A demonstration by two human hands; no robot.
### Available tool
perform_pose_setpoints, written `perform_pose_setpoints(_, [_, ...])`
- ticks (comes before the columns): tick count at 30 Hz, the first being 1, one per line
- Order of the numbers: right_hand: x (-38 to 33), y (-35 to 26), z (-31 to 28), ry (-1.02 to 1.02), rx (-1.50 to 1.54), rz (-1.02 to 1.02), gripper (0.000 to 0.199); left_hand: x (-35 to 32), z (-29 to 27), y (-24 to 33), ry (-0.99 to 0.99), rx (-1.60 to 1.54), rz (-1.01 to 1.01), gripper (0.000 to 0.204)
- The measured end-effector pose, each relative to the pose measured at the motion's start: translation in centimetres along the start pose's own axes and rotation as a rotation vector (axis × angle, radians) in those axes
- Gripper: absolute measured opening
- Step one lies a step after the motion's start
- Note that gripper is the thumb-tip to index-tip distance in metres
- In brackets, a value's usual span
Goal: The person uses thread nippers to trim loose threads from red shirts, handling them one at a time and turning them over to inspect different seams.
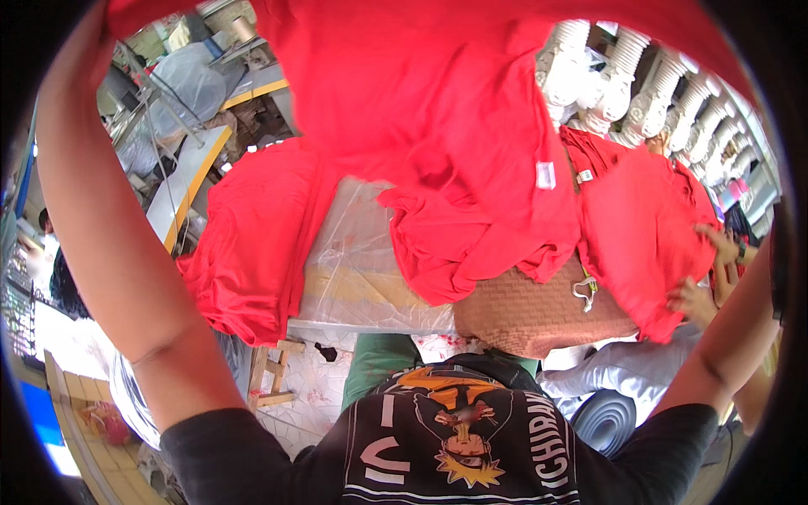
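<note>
A red garment [404, 84] hangs spread in the air across the top of the view, with a small white label on it. My left hand [91, 38] is raised at the upper left rim, closed on the garment's edge; its fingers are mostly hidden. My right arm is stretched up at the right, and its hand lies beyond the rim. Beneath the hanging cloth, another red garment piece [454, 252] rests loosely on the table; whether the two are joined I cannot tell. A stack of red garments [252, 236] lies to the left.
A padded table [370, 295] wrapped in clear plastic adjoins a brown textured cloth [547, 307]. At the right, another person's hands [703, 282] touch a red garment [640, 227]. Yellow-edged worktables [194, 172] stand at the back left, and ribbed white columns [619, 80] at the back right.
</note>
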State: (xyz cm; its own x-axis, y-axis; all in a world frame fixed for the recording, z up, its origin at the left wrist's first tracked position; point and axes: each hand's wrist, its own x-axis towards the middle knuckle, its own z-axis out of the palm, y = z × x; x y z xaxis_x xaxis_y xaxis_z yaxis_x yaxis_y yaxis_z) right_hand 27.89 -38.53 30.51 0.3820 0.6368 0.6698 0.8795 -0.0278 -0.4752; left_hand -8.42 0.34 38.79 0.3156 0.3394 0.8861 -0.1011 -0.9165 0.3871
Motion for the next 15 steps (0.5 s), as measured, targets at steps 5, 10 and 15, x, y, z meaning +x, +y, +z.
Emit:
perform_pose_setpoints(5, [-8.5, 5.4, 1.5, -0.196, 0.075, 0.36, 0.044, -10.5, -0.1, -5.0, -0.187, -0.186, -0.254, 0.061])
perform_pose_setpoints(10, [-10.6, 9.0, 4.4, -0.075, 0.378, 0.413, 0.052, -16.8, 3.3, -6.3, -0.304, -0.394, -0.448, 0.068])
perform_pose_setpoints(15, [-8.3, 12.3, 11.6, 0.058, 0.926, 0.458, 0.059, -20.3, 13.7, -12.9, -0.286, -0.826, -1.049, 0.083])
